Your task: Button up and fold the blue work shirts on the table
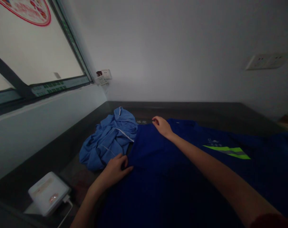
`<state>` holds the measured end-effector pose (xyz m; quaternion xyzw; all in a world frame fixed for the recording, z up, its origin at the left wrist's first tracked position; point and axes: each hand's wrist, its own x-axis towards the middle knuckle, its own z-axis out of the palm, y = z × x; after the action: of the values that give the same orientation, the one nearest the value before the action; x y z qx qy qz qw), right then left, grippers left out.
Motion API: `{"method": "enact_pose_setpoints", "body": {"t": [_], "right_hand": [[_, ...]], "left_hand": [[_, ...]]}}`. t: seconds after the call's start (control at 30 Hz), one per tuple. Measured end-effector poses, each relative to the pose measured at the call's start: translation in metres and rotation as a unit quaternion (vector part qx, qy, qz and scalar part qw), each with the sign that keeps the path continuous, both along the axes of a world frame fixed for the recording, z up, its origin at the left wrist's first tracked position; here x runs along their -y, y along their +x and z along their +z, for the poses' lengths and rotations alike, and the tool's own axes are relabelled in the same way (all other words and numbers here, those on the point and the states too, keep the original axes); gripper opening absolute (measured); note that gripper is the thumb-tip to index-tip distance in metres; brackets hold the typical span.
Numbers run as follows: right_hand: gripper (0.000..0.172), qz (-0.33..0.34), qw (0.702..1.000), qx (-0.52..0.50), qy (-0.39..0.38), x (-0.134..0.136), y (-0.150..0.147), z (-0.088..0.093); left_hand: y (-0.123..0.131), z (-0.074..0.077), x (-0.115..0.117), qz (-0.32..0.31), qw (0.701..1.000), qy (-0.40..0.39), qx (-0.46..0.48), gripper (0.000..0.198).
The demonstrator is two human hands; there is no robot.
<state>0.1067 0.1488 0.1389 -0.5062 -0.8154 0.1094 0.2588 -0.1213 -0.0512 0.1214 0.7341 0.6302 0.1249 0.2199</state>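
Note:
A dark blue garment (158, 158) with a yellow-green and grey stripe lies spread over the dark table. My left hand (116, 169) rests at its left edge, thumb and fingers apart, with the thumb on the cloth. Farther up, my right hand (161, 125) touches the garment's upper edge near the collar, fingers curled together; whether cloth is between them is too small to tell. A crumpled lighter blue garment (110, 139) with white piping lies just beyond my left hand.
At the lower left a white box-shaped device (48, 193) has a white cable plugged in. The dark table (205, 109) meets a pale wall with sockets (267, 60). A window (39, 47) is on the left.

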Motion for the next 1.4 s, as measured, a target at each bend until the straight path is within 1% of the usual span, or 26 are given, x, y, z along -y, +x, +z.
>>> {"method": "enact_pose_setpoints", "body": {"t": [0.07,0.1,0.13,0.2,0.23,0.3,0.37,0.43,0.47,0.5,0.57,0.67,0.73,0.8,0.87,0.9,1.0,1.1,1.17,1.27,1.33,1.4], "right_hand": [[0.018,0.031,0.998,-0.053,0.002,0.02,0.05,0.006],[0.017,0.044,0.997,-0.066,-0.002,0.034,0.077,0.008],[0.017,0.054,0.996,-0.065,-0.011,0.049,0.105,0.011],[0.02,0.043,0.998,-0.044,-0.026,0.082,0.161,0.017],[0.022,0.031,0.999,-0.031,-0.031,0.099,0.189,0.02],[0.025,0.005,0.999,0.004,-0.037,0.132,0.24,0.027],[0.026,-0.002,0.998,0.045,-0.033,0.164,0.284,0.03],[0.029,0.014,0.995,0.096,-0.022,0.195,0.315,0.028],[0.033,0.026,0.992,0.124,-0.01,0.209,0.324,0.026],[0.038,0.036,0.988,0.153,0.004,0.222,0.33,0.022],[0.046,0.038,0.978,0.202,0.027,0.243,0.33,0.015],[0.055,0.007,0.969,0.245,0.034,0.258,0.311,0.004],[0.061,-0.004,0.963,0.267,0.039,0.258,0.296,-0.002],[0.067,0.005,0.954,0.295,0.051,0.252,0.283,-0.006],[0.07,0.021,0.946,0.318,0.066,0.244,0.274,-0.008],[0.069,0.027,0.943,0.324,0.074,0.24,0.271,-0.009],[0.059,0.037,0.943,0.315,0.098,0.233,0.268,-0.009],[0.052,0.041,0.948,0.292,0.118,0.233,0.271,-0.004],[0.053,0.033,0.952,0.275,0.129,0.237,0.276,0.003],[0.059,0.014,0.958,0.251,0.137,0.248,0.284,0.011],[0.062,0.01,0.96,0.243,0.136,0.255,0.29,0.011],[0.065,0.019,0.959,0.246,0.136,0.261,0.295,0.007]], "left_hand": [[-0.001,0.0,-0.002,0.042,0.999,0.027,-0.001,0.036],[-0.001,0.001,-0.003,0.064,0.997,0.045,-0.007,0.039],[0.0,0.003,-0.004,0.083,0.994,0.064,-0.014,0.04],[0.003,0.007,-0.006,0.099,0.99,0.095,-0.027,0.037],[0.005,0.01,-0.008,0.093,0.99,0.106,-0.03,0.034],[0.012,0.018,-0.016,0.06,0.99,0.123,-0.024,0.031],[0.021,0.023,-0.03,0.019,0.99,0.139,-0.016,0.03],[0.032,0.025,-0.051,-0.017,0.988,0.156,-0.018,0.031],[0.039,0.023,-0.064,-0.03,0.986,0.161,-0.024,0.033],[0.046,0.019,-0.077,-0.042,0.985,0.163,-0.032,0.036],[0.059,0.007,-0.102,-0.065,0.985,0.152,-0.054,0.041],[0.074,-0.018,-0.126,-0.085,0.983,0.128,-0.096,0.048],[0.078,-0.035,-0.132,-0.091,0.98,0.131,-0.119,0.051],[0.077,-0.049,-0.132,-0.098,0.975,0.147,-0.133,0.053],[0.075,-0.058,-0.128,-0.103,0.97,0.168,-0.143,0.053],[0.074,-0.061,-0.127,-0.103,0.968,0.178,-0.146,0.053],[0.073,-0.064,-0.122,-0.099,0.964,0.195,-0.151,0.053],[0.075,-0.061,-0.12,-0.091,0.965,0.192,-0.156,0.052],[0.077,-0.058,-0.119,-0.085,0.965,0.187,-0.161,0.053],[0.079,-0.054,-0.116,-0.085,0.966,0.177,-0.165,0.054],[0.079,-0.053,-0.115,-0.09,0.967,0.174,-0.164,0.056],[0.079,-0.052,-0.114,-0.094,0.967,0.173,-0.162,0.057]]}}
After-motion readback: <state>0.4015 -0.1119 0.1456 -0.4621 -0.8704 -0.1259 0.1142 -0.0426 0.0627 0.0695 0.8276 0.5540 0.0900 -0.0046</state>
